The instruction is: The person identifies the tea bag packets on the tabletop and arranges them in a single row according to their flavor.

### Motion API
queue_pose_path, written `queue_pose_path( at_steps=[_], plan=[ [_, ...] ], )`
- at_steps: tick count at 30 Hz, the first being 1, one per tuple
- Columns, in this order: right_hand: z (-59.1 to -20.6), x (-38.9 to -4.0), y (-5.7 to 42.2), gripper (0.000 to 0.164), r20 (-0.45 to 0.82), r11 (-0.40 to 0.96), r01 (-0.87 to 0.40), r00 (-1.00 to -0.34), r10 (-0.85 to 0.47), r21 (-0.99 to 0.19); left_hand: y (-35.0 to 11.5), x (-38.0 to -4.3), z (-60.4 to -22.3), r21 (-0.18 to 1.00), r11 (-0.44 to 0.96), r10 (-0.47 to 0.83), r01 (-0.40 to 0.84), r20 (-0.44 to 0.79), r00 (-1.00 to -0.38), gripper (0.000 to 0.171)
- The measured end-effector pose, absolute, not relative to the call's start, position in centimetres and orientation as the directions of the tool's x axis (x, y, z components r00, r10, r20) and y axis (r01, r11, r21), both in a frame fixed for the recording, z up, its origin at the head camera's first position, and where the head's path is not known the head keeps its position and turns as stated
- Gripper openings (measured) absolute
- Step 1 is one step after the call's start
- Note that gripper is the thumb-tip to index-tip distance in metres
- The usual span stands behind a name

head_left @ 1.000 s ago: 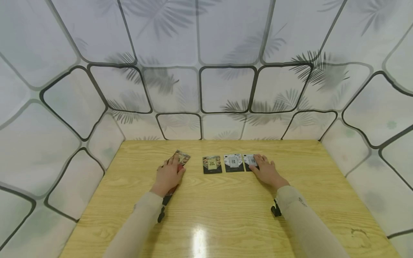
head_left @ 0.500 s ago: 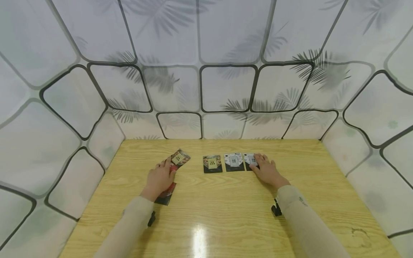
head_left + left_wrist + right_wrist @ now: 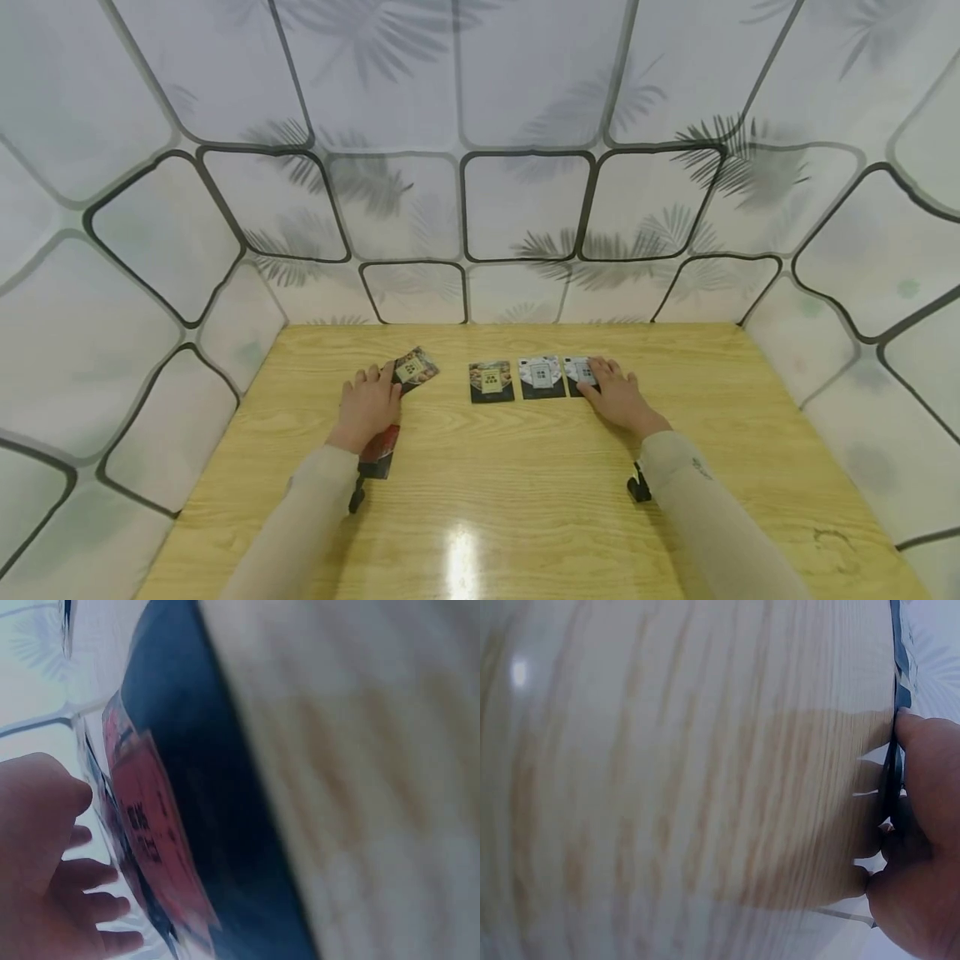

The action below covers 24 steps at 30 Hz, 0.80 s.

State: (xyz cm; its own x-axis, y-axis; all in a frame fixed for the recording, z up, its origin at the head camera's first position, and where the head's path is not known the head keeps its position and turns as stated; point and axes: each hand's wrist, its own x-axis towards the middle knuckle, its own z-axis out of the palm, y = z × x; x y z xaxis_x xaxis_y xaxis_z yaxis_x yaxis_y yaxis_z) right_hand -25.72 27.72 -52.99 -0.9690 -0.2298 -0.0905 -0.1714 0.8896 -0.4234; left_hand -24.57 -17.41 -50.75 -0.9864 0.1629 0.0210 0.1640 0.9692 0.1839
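Flat packets lie on the wooden table in the head view. My left hand [image 3: 363,407] is low over the left packets, fingers relaxed. Past its fingertips a gold-label packet [image 3: 414,371] lies tilted, partly covered. Below its palm shows a red-and-black packet [image 3: 378,454]; the left wrist view shows the red label [image 3: 154,825] close up, beside the spread fingers. My right hand [image 3: 618,398] rests with its fingers on the rightmost white-and-black packet [image 3: 577,377], hiding its right side. In the right wrist view, the thumb [image 3: 911,727] touches that packet's near edge.
Left of the right hand, a second white-and-black packet [image 3: 542,377] and a gold-label packet [image 3: 491,381] lie in a row. Patterned fabric walls [image 3: 525,208] enclose the table [image 3: 510,483] at the back and sides.
My left hand has drawn back to the left, uncovering more of the tilted gold-label packet and the red-and-black one, which now lies straighter. My right hand has stayed on its packet.
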Motion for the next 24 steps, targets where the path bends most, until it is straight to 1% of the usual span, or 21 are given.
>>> queue_pose_path(
  at_steps=[7, 11, 14, 19, 24],
  plan=[
    [-53.6, -26.0, 27.5, 0.071, -0.099, 0.885, -0.171, -0.967, -0.236, -0.433, -17.2, -26.1, -51.2, 0.226, 0.949, 0.226, 0.220, 0.000, -0.974, 0.054],
    [-53.6, -26.2, 27.5, 0.072, -0.106, 0.889, -0.167, -0.967, -0.232, -0.427, -17.0, -26.4, -51.4, 0.240, 0.942, 0.237, 0.235, 0.019, -0.971, 0.054],
    [-53.4, -26.1, 27.6, 0.072, -0.102, 0.889, -0.170, -0.967, -0.233, -0.426, -16.8, -26.5, -51.6, 0.223, 0.947, 0.229, 0.233, 0.042, -0.972, 0.055],
    [-53.3, -26.0, 27.7, 0.072, -0.098, 0.888, -0.173, -0.967, -0.235, -0.425, -16.4, -26.6, -51.5, 0.203, 0.956, 0.201, 0.210, 0.068, -0.977, 0.061],
    [-53.4, -26.0, 27.8, 0.073, -0.105, 0.890, -0.167, -0.967, -0.231, -0.424, -15.9, -26.4, -51.2, 0.121, 0.969, 0.202, 0.216, 0.122, -0.972, 0.067]
  ],
)
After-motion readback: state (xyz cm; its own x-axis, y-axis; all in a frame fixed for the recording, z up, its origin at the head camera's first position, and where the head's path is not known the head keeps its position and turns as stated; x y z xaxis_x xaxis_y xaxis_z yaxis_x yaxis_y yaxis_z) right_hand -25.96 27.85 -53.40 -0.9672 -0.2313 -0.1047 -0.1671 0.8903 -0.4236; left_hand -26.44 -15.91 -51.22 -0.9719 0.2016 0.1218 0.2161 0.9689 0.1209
